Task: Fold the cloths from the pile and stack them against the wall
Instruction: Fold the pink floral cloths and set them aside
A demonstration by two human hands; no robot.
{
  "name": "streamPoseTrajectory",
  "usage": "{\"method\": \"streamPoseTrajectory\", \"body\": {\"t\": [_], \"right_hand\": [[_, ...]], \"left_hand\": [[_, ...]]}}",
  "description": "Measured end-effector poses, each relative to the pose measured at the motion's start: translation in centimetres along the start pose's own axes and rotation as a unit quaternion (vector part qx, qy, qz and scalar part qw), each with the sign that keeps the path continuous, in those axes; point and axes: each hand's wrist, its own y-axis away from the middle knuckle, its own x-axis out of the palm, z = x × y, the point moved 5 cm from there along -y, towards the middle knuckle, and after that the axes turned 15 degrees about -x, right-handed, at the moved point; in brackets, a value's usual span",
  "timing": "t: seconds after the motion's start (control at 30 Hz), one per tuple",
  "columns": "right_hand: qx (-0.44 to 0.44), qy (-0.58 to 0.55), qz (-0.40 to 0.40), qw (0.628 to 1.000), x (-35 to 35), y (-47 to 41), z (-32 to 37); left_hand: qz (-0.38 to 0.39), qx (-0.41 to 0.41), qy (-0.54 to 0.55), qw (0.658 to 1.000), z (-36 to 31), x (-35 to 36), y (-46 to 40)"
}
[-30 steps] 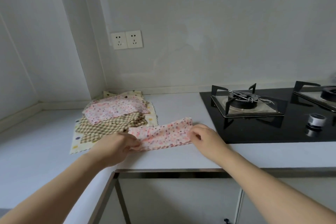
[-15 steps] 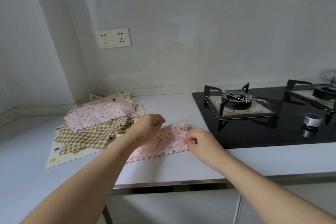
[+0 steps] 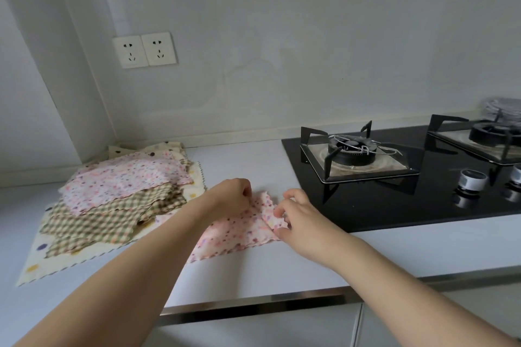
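Where the two walls meet, pile: cloths (image 3: 118, 200) stacked loose on tabletop (image 3: 253, 270), pink floral on top, checked under, cream dotted at bottom.
Left hand (image 3: 232, 198): fingers curled, pinching far edge of pink floral cloth (image 3: 231, 234).
Cloth: flat on tabletop just right of pile, right end lifted.
Right hand (image 3: 296, 218): pinching cloth's right end, beside black stove (image 3: 408, 191).
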Motion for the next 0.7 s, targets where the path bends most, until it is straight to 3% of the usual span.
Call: {"method": "streamPoseTrajectory", "body": {"t": [0.23,0.43,0.7], "right_hand": [[-0.043,0.087,0.014,0.995,-0.4,0.2,0.8],[-0.022,0.141,0.024,0.989,-1.0,-0.9,1.4],[-0.017,0.334,0.131,0.933,-3.0,-3.5,1.0]], "left_hand": [[-0.107,0.045,-0.073,0.991,-0.3,1.6,0.0],[-0.149,0.022,-0.125,0.981,-0.2,1.0,0.3],[-0.093,-0.001,-0.115,0.989,4.0,-0.2,2.2]]}}
